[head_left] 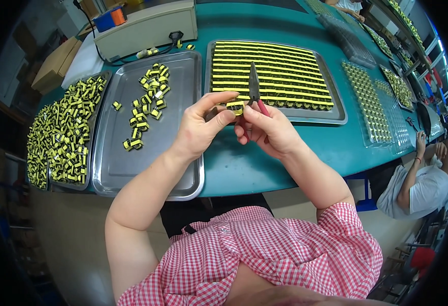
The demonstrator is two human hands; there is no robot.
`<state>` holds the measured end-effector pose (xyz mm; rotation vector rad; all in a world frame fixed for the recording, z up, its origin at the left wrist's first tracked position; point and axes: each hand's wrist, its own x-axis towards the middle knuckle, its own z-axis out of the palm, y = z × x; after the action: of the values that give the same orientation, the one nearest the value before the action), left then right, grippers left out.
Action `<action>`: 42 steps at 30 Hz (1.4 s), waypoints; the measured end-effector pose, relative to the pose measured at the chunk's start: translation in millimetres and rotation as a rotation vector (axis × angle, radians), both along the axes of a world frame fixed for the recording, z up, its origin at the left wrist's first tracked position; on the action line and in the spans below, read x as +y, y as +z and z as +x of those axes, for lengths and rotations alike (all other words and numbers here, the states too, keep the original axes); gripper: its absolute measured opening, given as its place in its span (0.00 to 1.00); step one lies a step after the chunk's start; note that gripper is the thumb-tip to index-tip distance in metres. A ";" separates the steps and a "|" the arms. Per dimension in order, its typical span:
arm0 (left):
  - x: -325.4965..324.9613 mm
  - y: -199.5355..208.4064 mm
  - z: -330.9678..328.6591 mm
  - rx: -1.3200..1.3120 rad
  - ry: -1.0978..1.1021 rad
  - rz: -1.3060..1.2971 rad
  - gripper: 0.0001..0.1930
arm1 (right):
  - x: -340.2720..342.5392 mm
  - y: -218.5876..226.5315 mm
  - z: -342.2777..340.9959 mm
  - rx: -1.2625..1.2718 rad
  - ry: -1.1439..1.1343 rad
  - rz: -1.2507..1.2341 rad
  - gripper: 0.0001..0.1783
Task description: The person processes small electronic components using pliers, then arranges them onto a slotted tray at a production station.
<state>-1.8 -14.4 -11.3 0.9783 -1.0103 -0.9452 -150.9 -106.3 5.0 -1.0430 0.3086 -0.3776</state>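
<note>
Between the thumb and fingers of my left hand [196,122] is a small yellow-and-black transformer [235,107]. My right hand [272,131] is closed on red-handled needle-nose pliers [254,84], their dark jaws pointing up and away from me. The right fingertips are close against the transformer's right side; whether they press on it I cannot tell. Just beyond both hands lies a metal tray [339,116] filled with neat rows of the same yellow-topped parts. To the left, another metal tray [114,171] carries a loose scatter of them [147,99].
A heaped tray of loose transformers [71,132] stands at the far left. Behind sits a beige instrument box [147,30] with a black plug and cable [175,36]. Clear plastic trays of parts [367,104] lie on the green table [229,173] at right, where another person [417,188] sits.
</note>
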 end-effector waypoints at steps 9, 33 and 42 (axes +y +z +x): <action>0.7 13.6 1.6 0.288 0.014 0.075 0.26 | 6.9 1.6 -2.8 0.098 -0.371 -0.832 0.16; 6.1 10.6 0.1 0.157 -0.131 -0.007 0.33 | 14.6 -1.3 9.2 -0.230 -0.506 -1.712 0.19; 3.9 4.3 -0.8 0.012 -0.138 0.024 0.35 | 18.6 -1.6 10.2 -0.239 -0.493 -1.735 0.19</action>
<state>-2.6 -10.6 -7.0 0.9308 -1.0691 -1.0788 -140.7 -87.7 3.3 -2.5835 -0.0765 -1.3136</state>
